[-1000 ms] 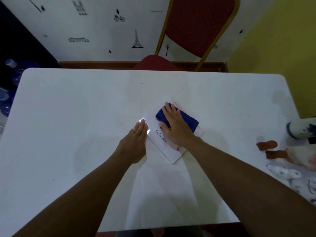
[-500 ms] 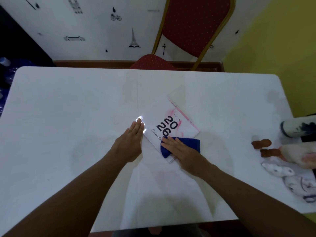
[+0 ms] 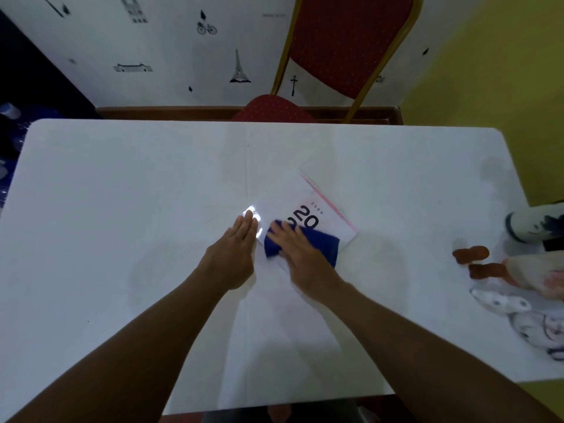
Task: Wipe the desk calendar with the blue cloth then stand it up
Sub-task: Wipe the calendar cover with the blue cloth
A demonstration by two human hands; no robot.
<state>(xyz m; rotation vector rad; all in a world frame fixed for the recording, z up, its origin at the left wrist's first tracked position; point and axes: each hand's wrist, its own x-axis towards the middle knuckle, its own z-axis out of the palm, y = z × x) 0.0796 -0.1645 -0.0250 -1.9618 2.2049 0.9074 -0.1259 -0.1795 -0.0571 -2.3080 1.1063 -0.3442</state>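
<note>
Mid-wipe, by the look of it: desk calendar (image 3: 308, 219) lying flat near the middle of the white desk (image 3: 122, 209), turned diagonally, long axis running from near-left to far-right, pink bound edge (image 3: 329, 201) along the far-right side. Right hand (image 3: 302, 254) pressed flat, fingers extended, on the blue cloth (image 3: 320, 242), which covers the calendar's near half and hides part of the printed "20"; no closed grip here, only a palm bearing down on fabric. Left hand (image 3: 233, 254) likewise open and flat, fingertips touching the calendar's left corner beside a bright glare spot, pinning it against sliding. Far half of the cover lying ahead and to the right of the cloth, so probably a push along the diagonal toward the bound edge next. For standing it up afterwards, left hand nearer the free left corner, right hand nearer the bound edge; whether the base folds out cannot be told from here. Red chair (image 3: 345, 41) beyond the desk, and some soft toys (image 3: 518, 279) at the right edge, well apart from the work.
</note>
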